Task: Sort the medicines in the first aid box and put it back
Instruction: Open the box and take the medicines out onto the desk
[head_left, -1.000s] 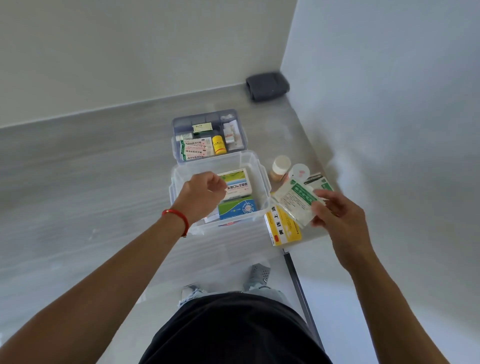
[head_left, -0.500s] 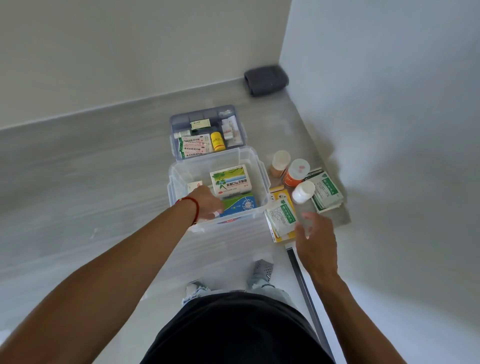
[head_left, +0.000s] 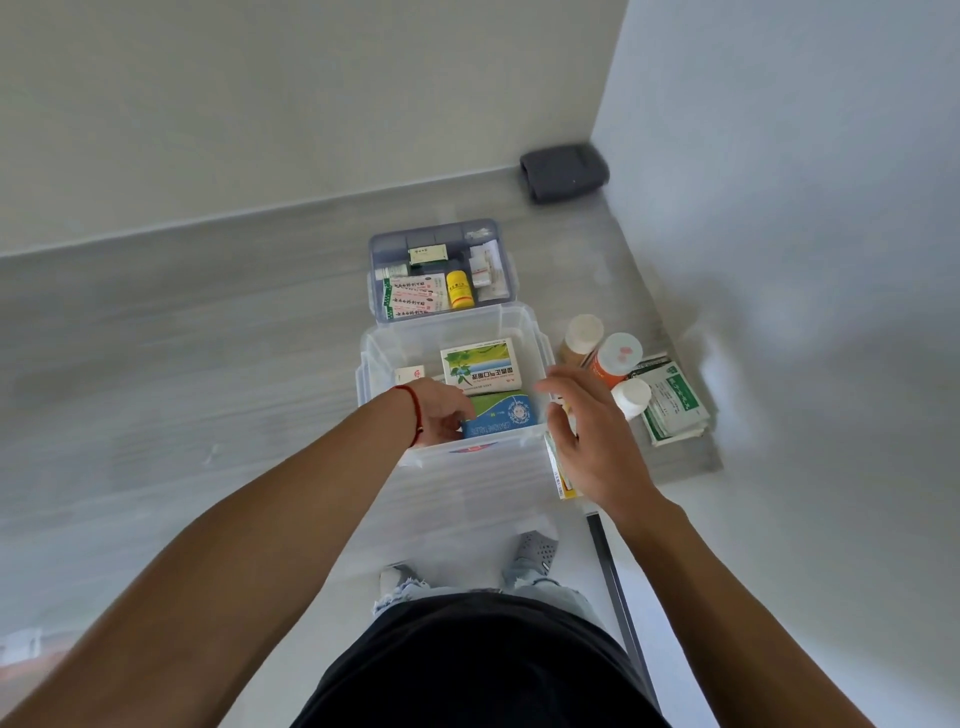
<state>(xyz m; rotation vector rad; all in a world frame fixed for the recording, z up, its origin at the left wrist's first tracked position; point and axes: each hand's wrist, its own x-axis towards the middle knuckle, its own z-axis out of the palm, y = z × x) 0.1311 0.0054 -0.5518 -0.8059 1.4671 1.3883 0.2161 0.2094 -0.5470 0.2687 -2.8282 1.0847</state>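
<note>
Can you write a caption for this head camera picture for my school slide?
Left hand reaches into the clear first aid box while the right hand hovers beside it.

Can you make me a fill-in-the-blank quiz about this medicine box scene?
1. The left hand reaches into the clear ____.
2. The small bottle in the grey tray is ____ in colour.
3. The sachets lie to the ____ of the box.
4. The right hand holds ____.

Missing words: box; yellow; right; nothing
</note>
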